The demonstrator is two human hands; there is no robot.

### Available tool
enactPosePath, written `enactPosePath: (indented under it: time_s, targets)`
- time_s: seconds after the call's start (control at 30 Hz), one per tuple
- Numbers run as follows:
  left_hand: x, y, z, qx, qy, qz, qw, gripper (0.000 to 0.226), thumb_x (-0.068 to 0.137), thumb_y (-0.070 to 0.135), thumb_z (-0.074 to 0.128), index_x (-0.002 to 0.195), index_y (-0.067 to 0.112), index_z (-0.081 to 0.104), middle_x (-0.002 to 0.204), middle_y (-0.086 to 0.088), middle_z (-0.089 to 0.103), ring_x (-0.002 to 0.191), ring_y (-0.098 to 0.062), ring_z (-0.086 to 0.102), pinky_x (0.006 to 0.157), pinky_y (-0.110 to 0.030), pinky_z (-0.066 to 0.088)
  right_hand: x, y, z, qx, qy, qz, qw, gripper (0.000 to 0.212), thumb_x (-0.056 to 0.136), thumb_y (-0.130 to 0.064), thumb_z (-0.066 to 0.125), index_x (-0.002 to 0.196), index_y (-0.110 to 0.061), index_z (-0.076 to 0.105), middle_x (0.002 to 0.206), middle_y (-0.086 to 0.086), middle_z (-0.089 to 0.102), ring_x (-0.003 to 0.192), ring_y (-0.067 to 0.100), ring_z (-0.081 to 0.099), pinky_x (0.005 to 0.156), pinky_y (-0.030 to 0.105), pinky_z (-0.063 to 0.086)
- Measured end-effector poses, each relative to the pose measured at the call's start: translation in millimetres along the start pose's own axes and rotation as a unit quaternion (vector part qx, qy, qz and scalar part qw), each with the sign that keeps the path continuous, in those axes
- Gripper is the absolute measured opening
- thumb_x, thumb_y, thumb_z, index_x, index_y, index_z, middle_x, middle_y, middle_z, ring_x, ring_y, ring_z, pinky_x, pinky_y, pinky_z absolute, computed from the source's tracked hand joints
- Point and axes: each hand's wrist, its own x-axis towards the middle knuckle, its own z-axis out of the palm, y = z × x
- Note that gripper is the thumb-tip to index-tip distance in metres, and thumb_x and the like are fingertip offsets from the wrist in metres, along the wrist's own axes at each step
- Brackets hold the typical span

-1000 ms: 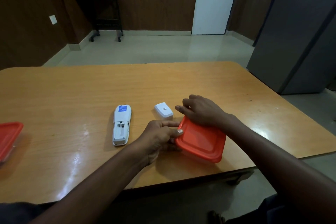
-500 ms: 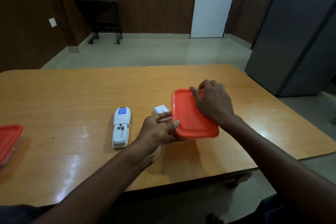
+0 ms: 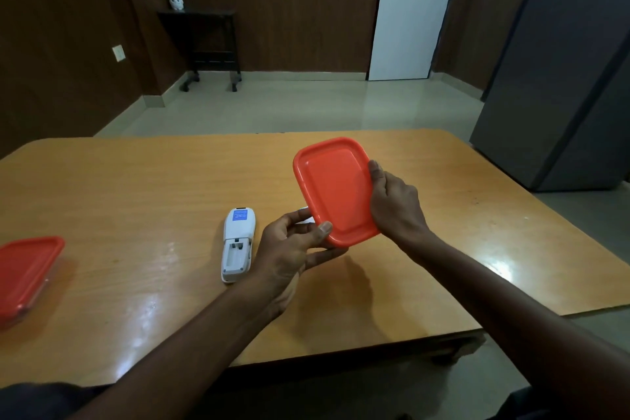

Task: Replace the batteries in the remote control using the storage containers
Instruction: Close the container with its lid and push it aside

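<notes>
Red container (image 3: 335, 191) now lifted off table (image 3: 136, 181), tilted upright; right hand (image 3: 392, 204) and left hand (image 3: 289, 245) fingers clamp its edges; remote (image 3: 237, 244) lies left, nearer left hand.

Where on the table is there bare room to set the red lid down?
Bare wood lies right of the right hand holding the red lid, out to the table edge, and between the remote and the lidded container at far left. It is crowded between remote and left hand.

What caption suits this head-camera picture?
Both hands lift a red-lidded container above the table, beside an opened remote.
</notes>
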Motion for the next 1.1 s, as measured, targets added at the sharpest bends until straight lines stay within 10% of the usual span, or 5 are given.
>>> enactPosePath:
  time_s: [0.2,0.57,0.8,0.97,1.1]
  targets:
    - [8.4,18.5,-13.4,0.049,0.024,0.021,0.998,0.068,0.073,0.034,0.082,0.132,0.024,0.052,0.118,-0.013,0.07,0.102,-0.033,0.072,0.084,-0.05,0.062,-1.5,-11.0,-6.2,0.036,-0.069,-0.038,0.996,0.069,0.101,-0.063,0.025,0.097,-0.008,0.067,0.078,0.017,0.066,0.063,0.029,0.061,0.058,0.042,0.052]
    - [5.9,18.0,-18.6,0.05,0.008,0.0,0.999,0.085,0.065,0.032,0.084,0.142,0.016,0.052,0.112,-0.016,0.074,0.084,-0.03,0.076,0.062,-0.041,0.062,-11.0,-15.9,-9.4,-0.028,-0.096,-0.097,0.99,0.051,0.107,-0.047,0.027,0.079,-0.022,0.06,0.074,0.012,0.067,0.067,0.026,0.063,0.058,0.033,0.046]
    - [9.0,12.7,-17.4,-0.004,0.034,-0.017,0.999,0.086,0.064,0.035,0.083,0.141,0.014,0.051,0.118,-0.017,0.071,0.093,-0.034,0.074,0.063,-0.045,0.062,-11.5,-21.4,-23.6,0.022,-0.16,0.002,0.987,0.053,0.098,-0.057,0.048,0.142,-0.027,0.046,0.115,0.004,0.062,0.093,0.022,0.068,0.068,0.037,0.062]
    - [12.8,14.3,-21.1,-0.043,0.03,-0.013,0.999,0.077,0.071,0.038,0.081,0.139,0.012,0.053,0.123,-0.019,0.07,0.097,-0.036,0.075,0.074,-0.051,0.063,-13.0,-14.7,-38.8,0.171,-0.274,0.084,0.943,0.044,0.1,-0.037,0.057,0.142,-0.033,0.044,0.126,0.009,0.055,0.095,0.037,0.071,0.059,0.045,0.062]
    - [10.4,9.2,-18.4,0.02,0.01,-0.004,1.0,0.068,0.077,0.033,0.08,0.137,0.015,0.053,0.118,-0.013,0.071,0.097,-0.028,0.076,0.089,-0.047,0.061,0.2,0.6,-44.2,0.228,-0.178,0.138,0.947,0.04,0.105,-0.031,0.048,0.144,-0.029,0.042,0.126,0.012,0.053,0.093,0.039,0.071,0.064,0.045,0.063]
